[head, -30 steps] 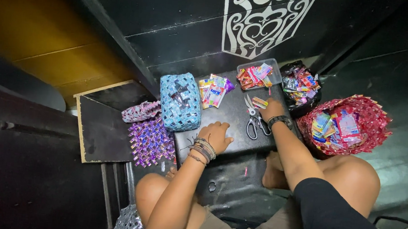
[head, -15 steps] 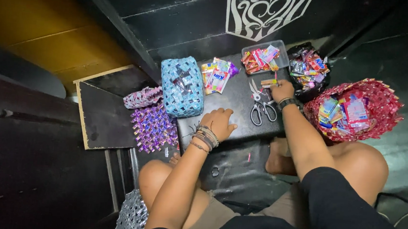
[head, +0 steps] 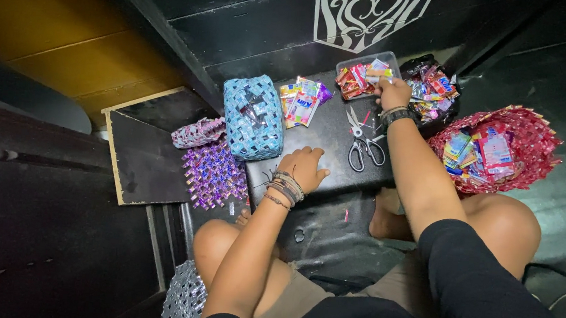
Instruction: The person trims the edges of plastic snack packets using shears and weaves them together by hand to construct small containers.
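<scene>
My left hand (head: 305, 168) rests flat on a low black board (head: 328, 139), fingers loosely curled, holding nothing; bracelets ring its wrist. My right hand (head: 392, 91) reaches to the far edge of the board, its fingertips pinching a small folded wrapper piece at the rim of a clear plastic tray (head: 365, 71) filled with wrappers. Scissors (head: 361, 143) lie on the board between my two arms. A pile of colourful wrappers (head: 303, 102) sits beside a blue woven pouch (head: 252, 117).
A red woven basket (head: 523, 144) holding wrappers stands at the right by my knee. A dark bag of wrappers (head: 433, 90) sits behind it. A purple woven mat (head: 214, 174) and a pinkish woven strip (head: 197, 132) lie left, next to a black panel (head: 145, 151).
My right hand has moved from beside the scissors up to the clear tray at the back. My left hand has stayed on the board. The view shifted slightly.
</scene>
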